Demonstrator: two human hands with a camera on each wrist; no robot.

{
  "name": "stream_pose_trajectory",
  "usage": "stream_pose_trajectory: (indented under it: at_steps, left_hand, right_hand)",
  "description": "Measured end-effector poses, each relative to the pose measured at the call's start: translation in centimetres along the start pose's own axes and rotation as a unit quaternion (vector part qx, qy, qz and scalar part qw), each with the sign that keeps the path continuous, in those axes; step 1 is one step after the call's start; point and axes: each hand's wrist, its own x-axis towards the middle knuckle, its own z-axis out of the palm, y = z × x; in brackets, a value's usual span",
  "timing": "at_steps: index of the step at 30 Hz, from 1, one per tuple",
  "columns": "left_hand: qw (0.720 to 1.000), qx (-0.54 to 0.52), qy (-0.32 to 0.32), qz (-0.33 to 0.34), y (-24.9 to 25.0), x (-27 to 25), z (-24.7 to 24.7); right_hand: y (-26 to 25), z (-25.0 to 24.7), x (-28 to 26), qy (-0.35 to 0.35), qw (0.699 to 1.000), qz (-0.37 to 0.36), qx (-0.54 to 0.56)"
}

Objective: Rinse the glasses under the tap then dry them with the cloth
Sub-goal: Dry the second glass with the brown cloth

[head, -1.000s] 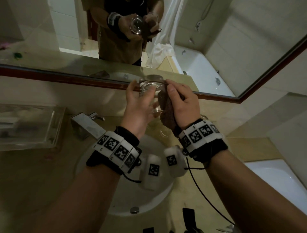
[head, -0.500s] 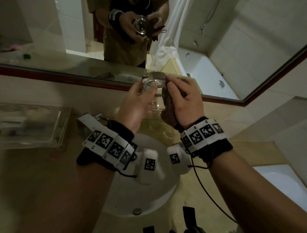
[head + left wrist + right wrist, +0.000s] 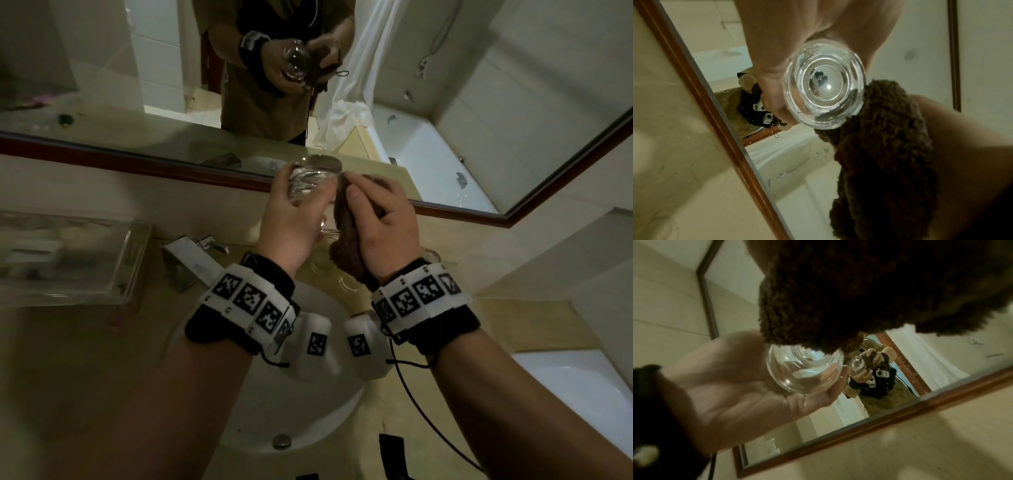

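The room is a dim bathroom: a mirror [image 3: 445, 102] in a wooden frame runs just beyond both grips, a bathtub [image 3: 582, 394] lies off to the right of them, and tiled walls close it in. Below the grips a beige stone counter [image 3: 85, 359] carries a white basin [image 3: 308, 428], with a square tap [image 3: 186, 260] and a clear tray [image 3: 68, 260] to the left of the left grip. What look like more glasses [image 3: 342, 281] stand on the counter under the right grip, too dim to count.

The left hand [image 3: 291, 222] curls round the glass [image 3: 313, 181], thumb on the near wall and fingers behind, holding it up in front of the mirror frame. The right hand [image 3: 383, 222] is clenched on a bunched brown cloth [image 3: 346, 236], pressing it against the glass's right side.

The glass is clear, thick-based [image 3: 824, 87] and rigid; I judge it fairly heavy for its size, breakable over stone and porcelain, and probably slick if wet from rinsing. A wrap round the wall seems the safest hold, not the rim. The cloth is soft, fluffy terry that folds to any shape and can be taken anywhere; its nap should add friction against the glass.
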Motion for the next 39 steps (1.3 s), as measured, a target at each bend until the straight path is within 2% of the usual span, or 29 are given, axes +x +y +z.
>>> stream_pose_trajectory:
  at_steps: [3,7,10,13,15,18,20,23,25,27,30,32,36,39]
  left_hand:
    - [0.999,-0.029,-0.029,-0.010,0.2,-0.2,-0.2]
    - [0.994,-0.086,-0.063,-0.018,0.4,-0.8,-0.2]
    - [0.996,-0.075,-0.034,-0.028,0.4,-1.0,0.1]
    - [0.998,-0.056,0.009,-0.020,0.3,-0.9,0.1]
    - [0.998,-0.063,-0.007,-0.020,0.4,-1.1,0.0]
    - [0.995,-0.081,-0.042,-0.025,0.4,-1.5,-0.1]
    - [0.996,-0.072,-0.039,-0.024,0.2,-1.7,0.0]
    - [1.000,-0.025,0.007,-0.003,-0.4,-1.3,0.0]
    - [1.000,-0.010,0.023,0.010,-0.6,-0.9,-0.2]
    - [1.000,-0.011,0.002,0.013,-0.6,-0.7,-0.3]
    - [0.997,-0.057,-0.048,0.010,-0.4,-0.9,-0.2]
    - [0.996,-0.070,-0.055,0.002,-0.6,-0.9,-0.1]
    - [0.994,-0.076,-0.052,-0.057,-1.1,-1.1,0.1]
    - [0.996,-0.015,-0.071,-0.044,-1.4,-0.8,0.2]
  right_hand:
    - [-0.7,-0.2,0.1,0.015,0.999,-0.039,-0.008]
    - [-0.7,-0.4,0.9,0.012,0.999,0.016,0.040]
    - [-0.5,-0.2,0.5,0.001,0.999,0.032,0.043]
    - [-0.4,-0.1,-0.4,-0.004,1.000,-0.019,-0.025]
    - [-0.7,-0.2,-0.3,0.006,0.999,-0.032,-0.023]
    - [-0.6,-0.2,0.5,0.004,0.999,0.016,0.035]
    - [-0.4,-0.2,0.4,-0.008,0.997,0.044,0.068]
    - [0.1,0.0,-0.4,-0.014,0.998,0.054,0.035]
    - [0.0,0.0,-0.6,-0.017,0.999,0.028,-0.006]
    - [-0.3,-0.2,-0.2,-0.004,1.000,0.001,-0.010]
    - [-0.3,-0.3,0.5,0.001,0.998,0.032,0.045]
    - [-0.1,-0.4,0.5,0.002,0.995,0.050,0.082]
    - [0.6,-0.7,0.3,0.022,0.998,0.044,0.030]
    - [0.9,-1.0,0.5,0.027,0.999,0.025,-0.006]
